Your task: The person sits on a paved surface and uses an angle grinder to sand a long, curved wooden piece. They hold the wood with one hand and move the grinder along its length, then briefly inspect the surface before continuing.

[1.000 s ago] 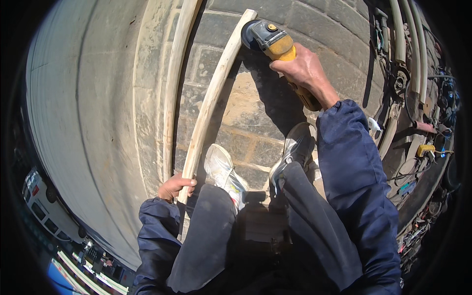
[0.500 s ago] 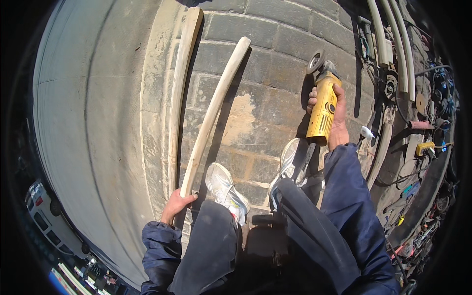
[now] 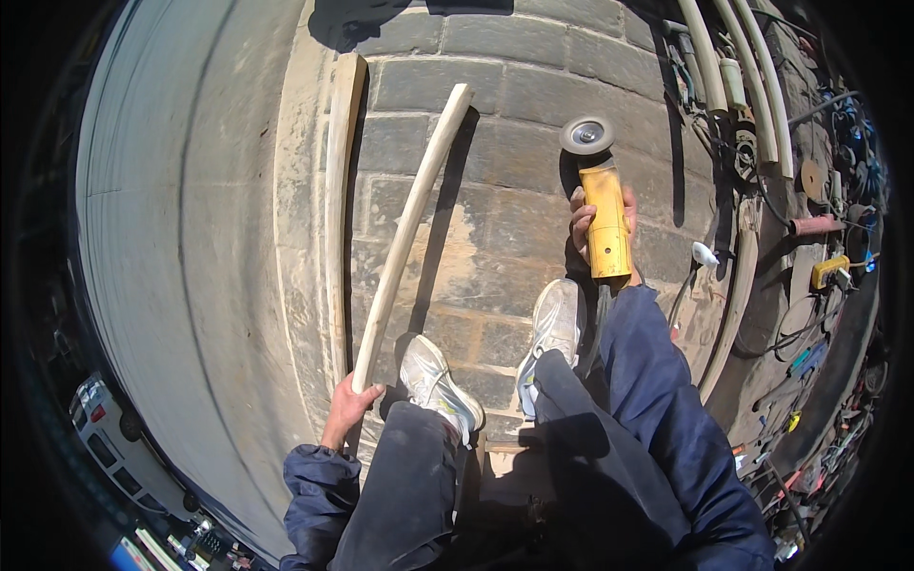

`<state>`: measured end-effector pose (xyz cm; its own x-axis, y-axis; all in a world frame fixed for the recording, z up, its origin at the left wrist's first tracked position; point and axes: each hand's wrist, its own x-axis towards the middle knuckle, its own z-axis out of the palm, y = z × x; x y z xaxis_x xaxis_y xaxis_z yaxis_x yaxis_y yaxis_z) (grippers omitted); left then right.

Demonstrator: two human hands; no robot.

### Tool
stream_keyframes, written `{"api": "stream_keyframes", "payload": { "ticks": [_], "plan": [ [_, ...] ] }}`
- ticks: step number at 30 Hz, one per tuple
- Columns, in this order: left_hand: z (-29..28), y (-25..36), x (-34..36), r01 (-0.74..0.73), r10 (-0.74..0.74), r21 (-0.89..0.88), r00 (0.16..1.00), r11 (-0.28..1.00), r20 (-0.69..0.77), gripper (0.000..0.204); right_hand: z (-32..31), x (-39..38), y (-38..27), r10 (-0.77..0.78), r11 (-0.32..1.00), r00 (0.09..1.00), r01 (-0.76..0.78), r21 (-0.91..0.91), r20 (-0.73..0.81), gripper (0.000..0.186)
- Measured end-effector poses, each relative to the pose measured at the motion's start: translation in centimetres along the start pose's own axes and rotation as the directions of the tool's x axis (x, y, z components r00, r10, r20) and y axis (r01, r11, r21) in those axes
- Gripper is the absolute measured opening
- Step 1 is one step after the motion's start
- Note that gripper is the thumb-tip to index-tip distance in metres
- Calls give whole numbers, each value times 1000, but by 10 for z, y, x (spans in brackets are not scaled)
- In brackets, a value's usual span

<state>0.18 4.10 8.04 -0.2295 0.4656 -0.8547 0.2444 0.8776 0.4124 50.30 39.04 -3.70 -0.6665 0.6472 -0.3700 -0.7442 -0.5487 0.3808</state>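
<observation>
My left hand (image 3: 348,407) grips the near end of a pale, slightly curved wooden pole (image 3: 411,224), whose far end points away over the paving. A second, thicker wooden pole (image 3: 338,205) lies just left of it along the kerb. On the right, my right hand (image 3: 581,226) is wrapped round the body of a yellow angle grinder (image 3: 607,219). The grinder's round disc (image 3: 586,136) faces up at its far end, and its cable runs back toward my right shoe. Disc and poles are well apart.
Grey brick paving (image 3: 514,209) lies between my shoes. Several curved poles (image 3: 757,86) rest at the right, by a clutter of tools and cables. A yellow power socket (image 3: 829,272) and a white bulb-like thing (image 3: 704,254) lie there too. A parked van (image 3: 119,443) stands at far left.
The angle grinder has turned in my right hand, so its disc now faces up, and it has shifted a little left. My left hand still holds the pole's near end. The view has shifted slightly.
</observation>
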Motion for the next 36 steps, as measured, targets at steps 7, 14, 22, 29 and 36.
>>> {"api": "stream_keyframes", "payload": {
  "ticks": [7,14,22,29,36],
  "plan": [
    [7,3,-9,-31,59,135,975,990,-212,37,8,-88,28,-294,769,881,-13,-639,-371,49],
    [14,10,-8,-110,143,117,935,987,-325,30,-8,-112,34,-668,137,686,-269,-953,-289,45],
    [23,22,-12,-123,154,93,832,988,-533,26,-4,-116,59,-785,-428,617,-608,-669,-58,65],
    [15,24,-7,-131,190,138,726,982,-660,25,-10,-134,67,-806,-491,590,-624,-608,44,71],
    [-5,26,-27,-319,493,377,514,869,-702,24,44,-155,91,-724,-325,689,-313,-893,22,50]
  ]
}}
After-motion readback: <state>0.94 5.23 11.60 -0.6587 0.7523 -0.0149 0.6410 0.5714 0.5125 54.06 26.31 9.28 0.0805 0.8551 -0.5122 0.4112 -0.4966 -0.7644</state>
